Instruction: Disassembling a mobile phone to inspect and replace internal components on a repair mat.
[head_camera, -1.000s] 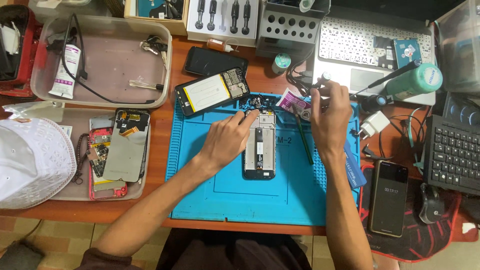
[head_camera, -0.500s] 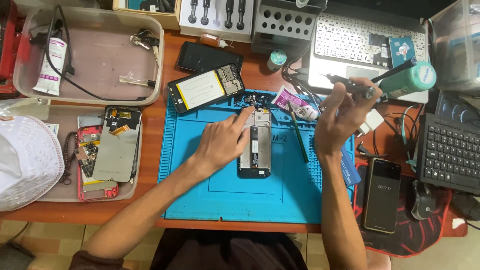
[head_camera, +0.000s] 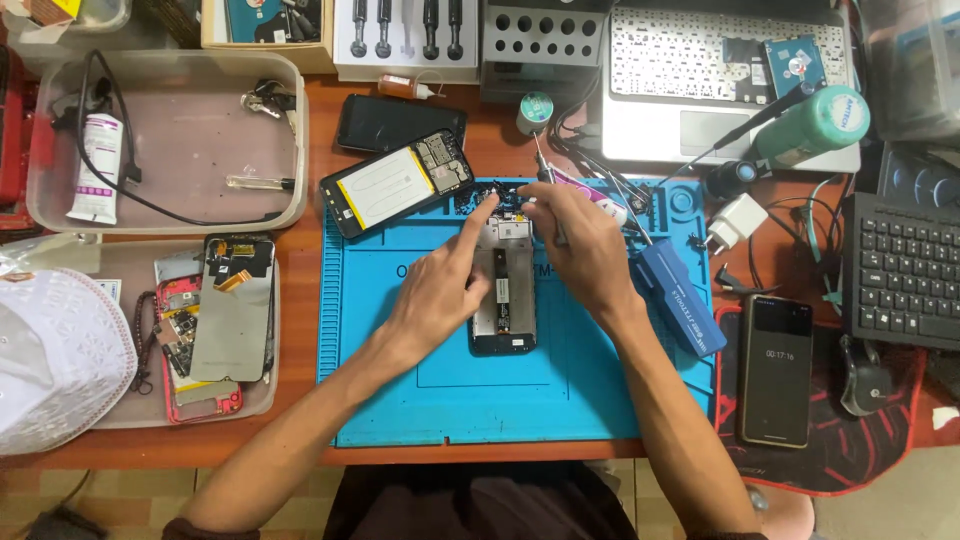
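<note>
A: Since half a second ago the right hand has come down from beside the green-handled tool and now sits at the top end of the opened phone on the blue mat. The left hand has stayed on the phone, forefinger now stretched up to the same end.

B: Which way does the phone lie?

A: Long axis runs straight away from the person, top end far, bottom end near. Both hands meet at the far end, the left coming in from the lower left, the right from the lower right. Neither is clearly nearer.

B: And each grip?

A: The right grip is pinched narrow on a thin screwdriver, its shaft rising away from the phone. The left holds nothing; it presses flat, finger extended.

B: Counts?

A: One opened phone under the hands, one battery-side phone body at the mat's upper left corner, one dark phone behind it, one more dark phone on the worktop at the right. Two clear trays at the left, and one blue case just beside the right wrist.
</note>
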